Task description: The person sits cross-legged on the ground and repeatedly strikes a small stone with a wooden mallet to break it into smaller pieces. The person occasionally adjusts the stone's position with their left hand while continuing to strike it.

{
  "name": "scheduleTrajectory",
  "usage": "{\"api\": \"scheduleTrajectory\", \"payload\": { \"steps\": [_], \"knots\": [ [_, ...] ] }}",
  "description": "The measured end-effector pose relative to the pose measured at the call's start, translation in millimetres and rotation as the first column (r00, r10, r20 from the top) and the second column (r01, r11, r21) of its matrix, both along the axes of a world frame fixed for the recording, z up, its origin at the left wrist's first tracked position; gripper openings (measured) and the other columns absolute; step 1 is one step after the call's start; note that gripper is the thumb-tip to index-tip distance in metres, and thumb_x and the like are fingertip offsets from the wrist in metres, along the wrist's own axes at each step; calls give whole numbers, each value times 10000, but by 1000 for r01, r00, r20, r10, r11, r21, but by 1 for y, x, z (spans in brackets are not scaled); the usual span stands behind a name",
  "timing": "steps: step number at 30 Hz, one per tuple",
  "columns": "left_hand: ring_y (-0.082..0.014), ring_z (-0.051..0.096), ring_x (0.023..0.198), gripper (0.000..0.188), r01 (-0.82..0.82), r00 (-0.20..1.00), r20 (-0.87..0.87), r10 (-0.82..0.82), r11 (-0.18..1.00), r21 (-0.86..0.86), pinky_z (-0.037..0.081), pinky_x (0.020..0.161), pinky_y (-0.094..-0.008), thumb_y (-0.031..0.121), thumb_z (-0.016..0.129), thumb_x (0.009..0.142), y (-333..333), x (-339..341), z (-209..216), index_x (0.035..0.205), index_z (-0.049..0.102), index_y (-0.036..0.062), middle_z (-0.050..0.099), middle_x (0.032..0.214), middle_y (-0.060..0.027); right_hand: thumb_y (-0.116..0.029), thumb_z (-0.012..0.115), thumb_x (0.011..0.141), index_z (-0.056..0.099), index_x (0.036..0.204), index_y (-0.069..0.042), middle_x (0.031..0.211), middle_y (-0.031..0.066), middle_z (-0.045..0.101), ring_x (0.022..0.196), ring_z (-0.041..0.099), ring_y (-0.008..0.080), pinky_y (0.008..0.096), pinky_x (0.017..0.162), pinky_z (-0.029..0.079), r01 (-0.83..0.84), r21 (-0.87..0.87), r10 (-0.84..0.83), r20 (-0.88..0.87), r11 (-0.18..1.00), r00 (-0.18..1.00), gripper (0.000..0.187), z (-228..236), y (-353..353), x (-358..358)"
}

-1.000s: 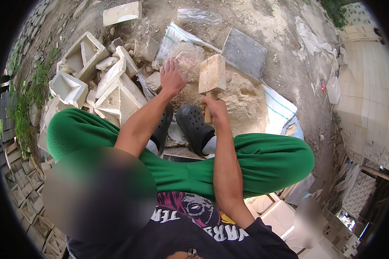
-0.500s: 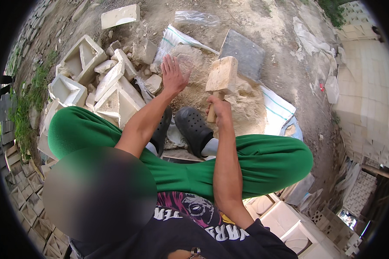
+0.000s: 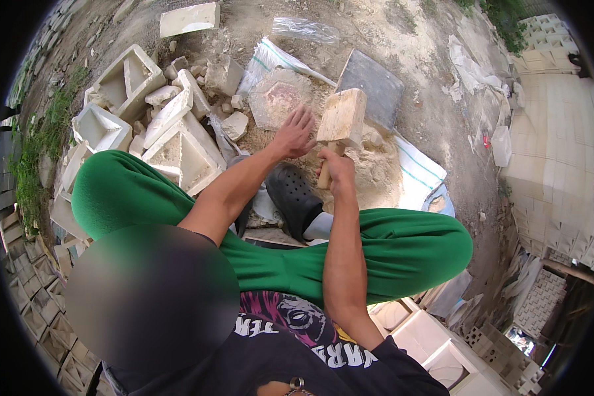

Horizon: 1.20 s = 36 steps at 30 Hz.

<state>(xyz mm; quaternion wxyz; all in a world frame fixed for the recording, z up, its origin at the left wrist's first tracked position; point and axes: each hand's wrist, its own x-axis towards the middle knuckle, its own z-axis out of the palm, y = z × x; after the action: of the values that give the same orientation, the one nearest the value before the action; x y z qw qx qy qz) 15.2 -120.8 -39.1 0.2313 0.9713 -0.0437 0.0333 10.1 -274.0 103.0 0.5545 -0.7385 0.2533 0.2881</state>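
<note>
My right hand [image 3: 336, 170] is wrapped round the handle of a wooden mallet [image 3: 342, 117], its block-shaped head pointing away from me. Over the pale crushed powder [image 3: 378, 165], my left hand [image 3: 295, 134] has its fingers stretched out and holds nothing. Just beyond those fingers lies a flat, dust-covered slab [image 3: 279, 99] with a reddish patch in its middle. The powder is heaped on a white sack [image 3: 421, 162] with green stripes. A dark grey square tile [image 3: 371, 87] lies at the far side, behind the mallet head.
Broken cream-coloured hollow blocks [image 3: 127, 82] and chunks pile up on the left. My dark clog [image 3: 294, 198] stands at the near edge of the powder. A clear plastic wrapper [image 3: 305, 30] lies far off on the dirt. Pale moulded blocks [image 3: 442, 346] are stacked behind me at right.
My left hand has moved right and nearer, off the dusty slab, which now shows more fully. The right hand keeps the mallet in nearly the same place.
</note>
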Motion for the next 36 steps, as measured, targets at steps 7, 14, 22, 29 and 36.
{"api": "scheduleTrajectory", "payload": {
  "steps": [7, 14, 22, 29, 36],
  "knots": [
    [-349, 668, 919, 262, -251, 956, 39, 292, 877, -410, 525, 795, -453, 319, 620, 938, 35, -19, 25, 1003, 687, 74, 709, 1024, -130, -144, 725, 729, 633, 876, 78, 689, 114, 616, 517, 608, 212, 346, 483, 504, -34, 6, 34, -20, 999, 999, 282, 15, 7, -2],
    [-367, 704, 879, 345, -538, 798, -415, 437, 827, -164, 543, 763, -446, 399, 676, 889, 141, -64, 5, 890, 733, 59, 723, 870, -199, -143, 704, 714, 617, 863, 111, 681, 130, 617, 511, 612, 214, 367, 478, 496, -62, 86, 64, -19, 994, 998, 307, 9, 26, -2],
    [-374, 726, 898, 184, -373, 770, -443, 460, 887, 272, 585, 757, -465, 139, 621, 843, 107, -79, 20, 887, 756, 21, 739, 907, -205, -170, 730, 694, 643, 813, 113, 676, 137, 629, 510, 625, 226, 367, 479, 493, -121, 86, 123, -20, 989, 992, 320, -2, 42, -4],
    [-386, 726, 880, 186, -286, 839, -370, 398, 903, 321, 584, 738, -480, 74, 576, 835, 88, -81, 26, 863, 747, 7, 731, 911, -220, -179, 739, 675, 657, 780, 106, 653, 148, 656, 519, 648, 222, 358, 506, 510, -181, 66, 183, -26, 981, 983, 315, -10, 37, -5],
    [-408, 710, 869, 168, -313, 829, -398, 393, 915, 253, 568, 751, -497, 79, 599, 800, 97, -78, 19, 868, 729, -4, 716, 877, -235, -193, 731, 681, 666, 787, 102, 665, 136, 668, 520, 654, 217, 352, 526, 521, -178, 29, 180, -52, 984, 982, 320, -11, 30, -5]
  ]
}}
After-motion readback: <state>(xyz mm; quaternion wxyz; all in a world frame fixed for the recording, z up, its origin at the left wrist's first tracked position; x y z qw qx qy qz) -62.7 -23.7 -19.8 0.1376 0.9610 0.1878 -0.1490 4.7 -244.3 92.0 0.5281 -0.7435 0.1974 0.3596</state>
